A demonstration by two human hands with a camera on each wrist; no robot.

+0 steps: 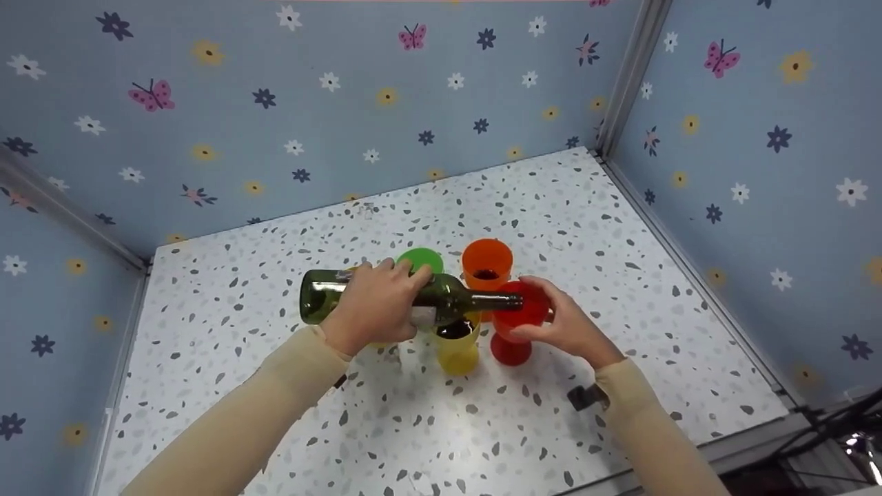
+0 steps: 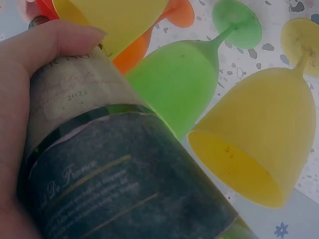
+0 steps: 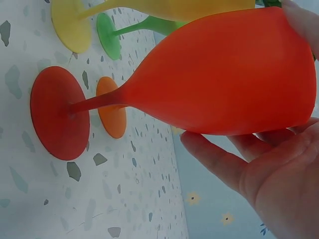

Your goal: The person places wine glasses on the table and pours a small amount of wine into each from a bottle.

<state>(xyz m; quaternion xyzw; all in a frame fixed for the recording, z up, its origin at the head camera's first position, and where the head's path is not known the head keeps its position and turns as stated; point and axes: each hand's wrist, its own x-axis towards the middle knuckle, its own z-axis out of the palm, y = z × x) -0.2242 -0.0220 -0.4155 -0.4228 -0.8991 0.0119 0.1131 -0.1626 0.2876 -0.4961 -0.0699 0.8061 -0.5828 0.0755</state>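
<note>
My left hand [image 1: 379, 300] grips a green glass wine bottle [image 1: 451, 297], tipped to lie nearly level with its neck pointing right. Its mouth is over the bowl of a red goblet [image 1: 511, 350]. In the left wrist view, a dark label [image 2: 104, 169] covers the bottle's side, and the thumb lies across the paler label above. My right hand [image 1: 568, 327] holds the red goblet's bowl near the rim, thumb and fingers on opposite sides. In the right wrist view the goblet's round foot [image 3: 60, 114] stands on the speckled table.
Beside the red goblet stand an orange goblet [image 1: 488, 249] and a yellow goblet [image 1: 458, 359], both with dark liquid inside. A green goblet [image 1: 420, 257] is behind the bottle. Another yellow goblet [image 2: 264, 114] is mostly hidden under my left hand. Flowered panels [image 1: 344, 103] wall the table.
</note>
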